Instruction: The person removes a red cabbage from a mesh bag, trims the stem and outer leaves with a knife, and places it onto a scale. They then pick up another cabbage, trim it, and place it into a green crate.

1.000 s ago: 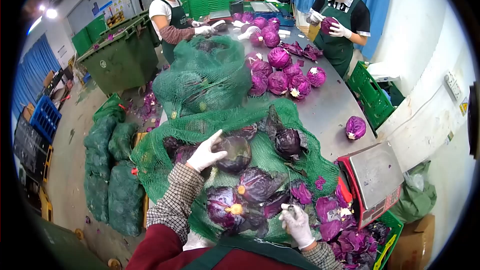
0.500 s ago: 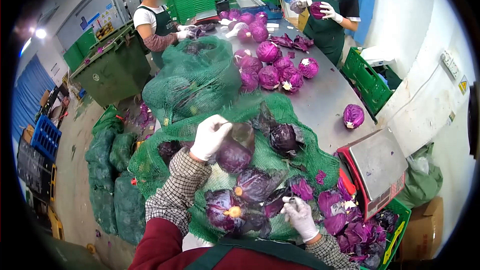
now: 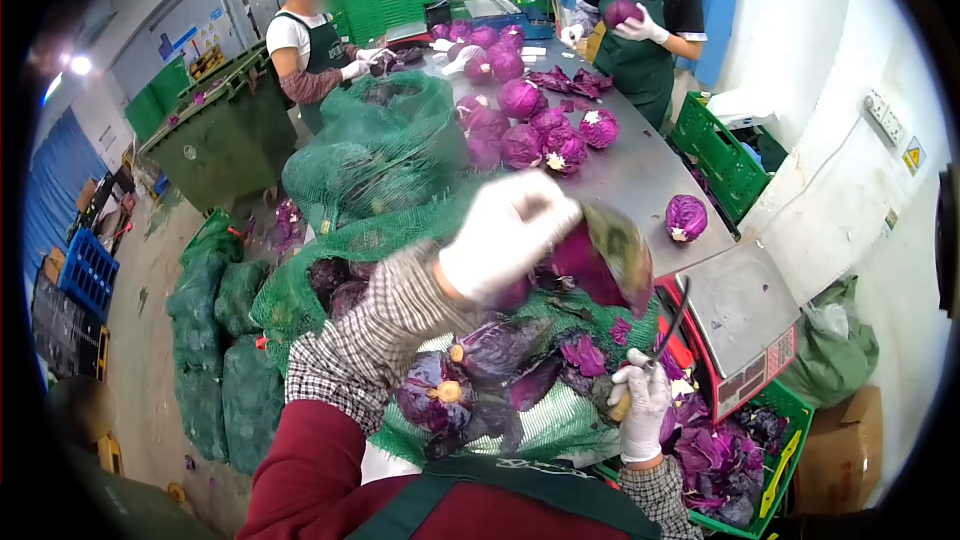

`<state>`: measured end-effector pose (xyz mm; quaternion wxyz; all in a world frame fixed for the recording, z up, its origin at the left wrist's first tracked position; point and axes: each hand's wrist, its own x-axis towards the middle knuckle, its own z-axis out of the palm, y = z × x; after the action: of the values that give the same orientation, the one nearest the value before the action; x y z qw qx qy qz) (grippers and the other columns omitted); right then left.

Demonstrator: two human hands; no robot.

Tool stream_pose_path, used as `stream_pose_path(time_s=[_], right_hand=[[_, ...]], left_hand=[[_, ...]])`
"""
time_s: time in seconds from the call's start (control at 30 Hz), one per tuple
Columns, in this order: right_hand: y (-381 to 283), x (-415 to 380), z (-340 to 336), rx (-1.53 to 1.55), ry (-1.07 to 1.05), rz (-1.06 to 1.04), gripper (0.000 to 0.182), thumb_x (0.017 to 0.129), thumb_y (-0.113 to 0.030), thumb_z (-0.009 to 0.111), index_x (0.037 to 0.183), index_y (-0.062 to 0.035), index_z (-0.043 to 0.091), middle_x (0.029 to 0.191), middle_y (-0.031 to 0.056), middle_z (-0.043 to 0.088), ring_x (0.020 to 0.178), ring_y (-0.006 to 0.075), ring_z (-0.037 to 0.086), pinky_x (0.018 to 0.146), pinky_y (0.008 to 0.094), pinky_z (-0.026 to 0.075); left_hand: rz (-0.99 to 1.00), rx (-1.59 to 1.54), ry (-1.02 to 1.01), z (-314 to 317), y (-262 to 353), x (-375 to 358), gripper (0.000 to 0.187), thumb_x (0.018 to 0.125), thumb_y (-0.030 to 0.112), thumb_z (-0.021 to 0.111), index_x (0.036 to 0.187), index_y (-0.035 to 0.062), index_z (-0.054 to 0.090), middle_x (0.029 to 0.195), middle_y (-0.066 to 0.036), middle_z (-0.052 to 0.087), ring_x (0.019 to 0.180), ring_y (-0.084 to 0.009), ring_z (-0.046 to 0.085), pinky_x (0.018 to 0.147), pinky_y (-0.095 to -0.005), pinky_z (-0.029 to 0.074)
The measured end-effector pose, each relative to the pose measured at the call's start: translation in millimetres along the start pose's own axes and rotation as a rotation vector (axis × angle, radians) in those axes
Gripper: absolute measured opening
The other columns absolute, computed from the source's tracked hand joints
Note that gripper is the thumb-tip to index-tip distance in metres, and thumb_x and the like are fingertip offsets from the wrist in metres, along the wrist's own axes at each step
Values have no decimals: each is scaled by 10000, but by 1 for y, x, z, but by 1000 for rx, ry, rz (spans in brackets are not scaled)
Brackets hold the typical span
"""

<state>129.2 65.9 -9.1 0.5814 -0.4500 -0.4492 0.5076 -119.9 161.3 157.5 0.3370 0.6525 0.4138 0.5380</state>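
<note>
My left hand (image 3: 508, 238), white-gloved and smeared by motion, is closed on a loose cabbage leaf (image 3: 620, 252), purple with a greenish side, above the green net (image 3: 285, 295). In my gloved right hand (image 3: 647, 408) is a knife (image 3: 677, 320), its thin dark blade pointing up beside the scale. Below my left forearm, a red cabbage (image 3: 434, 392) with a pale cut stem lies on the netting, touching another dark cabbage (image 3: 498, 346). My left hand and the leaf partly hide further cabbages.
A red scale (image 3: 745, 295) stands right, above a green crate (image 3: 790, 460) of cabbage leaves. Several cleaner cabbages (image 3: 548, 130) lie on the metal table (image 3: 630, 180) beyond a full net bag (image 3: 375, 160). Two co-workers (image 3: 640, 30) (image 3: 310, 50) handle cabbages at the far end.
My left hand has moved right and up, carrying the leaf across the net toward the scale. My right hand has risen slightly to the right, and the knife blade now shows upright.
</note>
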Motion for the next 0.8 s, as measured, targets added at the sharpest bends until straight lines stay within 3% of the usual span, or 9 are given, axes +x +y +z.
stream_pose_path(time_s=[0.13,0.23,0.3,0.37,0.43,0.5,0.63,0.7,0.8], right_hand=[[17,-26,-51,260,110,-10,577,940,-259,626,1370,13,353,727,29,584,532,92,518,489,203,416],[-5,-51,-77,282,111,-16,616,911,-306,660,1370,-1,385,712,26,577,512,101,514,463,218,419],[-15,-66,-93,280,92,-4,415,928,-249,651,1244,-39,483,726,22,571,465,104,492,410,218,397],[-5,-74,-114,213,221,55,332,919,-215,656,1171,-40,528,743,14,577,471,95,495,411,206,400],[-1,-78,-141,177,503,61,184,897,-146,648,1050,-85,567,754,-18,555,492,69,485,418,206,395],[-21,-88,-171,74,674,-41,161,892,-153,619,1039,-109,570,772,-49,527,526,48,444,438,206,375],[-16,-108,-242,-6,1003,-153,173,982,-213,545,1115,-104,567,813,-45,532,508,30,411,427,191,343],[-22,-100,-216,-21,935,-93,197,979,-220,556,1129,-93,563,817,-42,537,510,32,419,420,190,342],[-12,-79,-175,-29,754,-29,201,982,-215,562,1133,-82,561,816,-28,553,499,47,442,403,192,340]], left_hand=[[-80,-126,-443,87,-41,-54,154,909,193,666,897,40,654,801,-15,630,743,-91,583,678,-285,507],[-172,-147,-705,147,-23,-88,166,919,185,651,948,22,631,851,-46,633,778,-121,594,728,-287,512],[73,-253,-830,185,-44,-99,212,923,172,642,1034,-6,611,931,-92,627,846,-185,622,767,-325,518],[-67,-270,-1043,191,-42,-99,284,914,167,654,1132,-3,589,997,-105,645,907,-191,634,814,-334,525],[79,-192,-905,163,-42,-87,510,867,201,702,1289,-13,513,1183,-149,630,1032,-223,644,888,-350,530],[-15,213,-628,103,-24,-56,663,775,246,764,1301,-44,483,1217,-194,596,1059,-253,637,889,-384,533],[-140,974,-162,-16,-164,-35,1173,599,442,868,1483,-18,249,1452,-329,340,1328,-431,401,1082,-483,384],[-505,1095,-372,-22,-174,-48,1387,511,480,896,1532,34,70,1492,-340,239,1313,-477,395,1088,-480,378],[-400,970,-350,-31,-192,-43,1416,505,484,891,1540,61,21,1500,-324,226,1339,-489,355,1117,-472,344]])
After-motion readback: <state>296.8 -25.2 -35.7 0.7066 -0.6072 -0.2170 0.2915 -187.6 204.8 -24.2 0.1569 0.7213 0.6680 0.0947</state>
